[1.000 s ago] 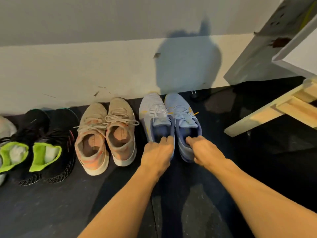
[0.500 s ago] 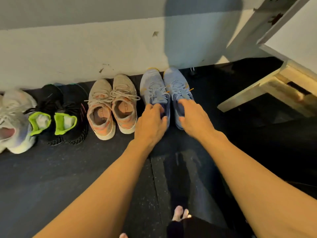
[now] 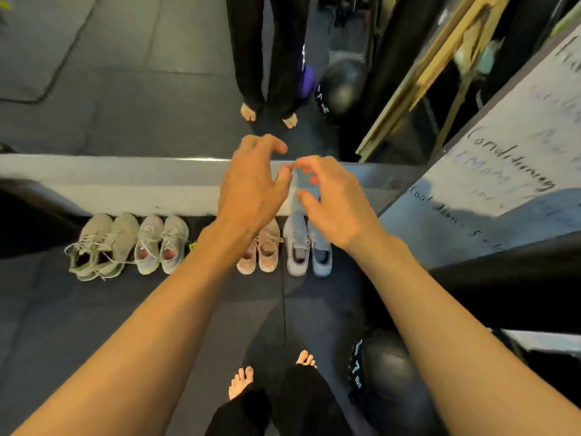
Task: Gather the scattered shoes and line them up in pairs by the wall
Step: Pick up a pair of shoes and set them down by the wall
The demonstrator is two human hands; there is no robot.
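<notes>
Dark rubber floor (image 3: 78, 325), mirrored wall (image 3: 94, 184). Shoes paired, toes to wall for a tidy line: blue pair (image 3: 297, 253) beneath right hand (image 3: 333, 202); peach pair (image 3: 267, 253) beneath left hand (image 3: 251, 187); pale pairs (image 3: 147, 243) left of it. Both hands loosely curled, empty; task judged done.

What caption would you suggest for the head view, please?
Left hand and right hand hover empty above the row of sneakers lined along the wall, blue pair at the right end.

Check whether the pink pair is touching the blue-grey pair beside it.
Apart. The head view shows a strip of dark floor running between the pink pair and the blue-grey pair down their visible sides.
</notes>
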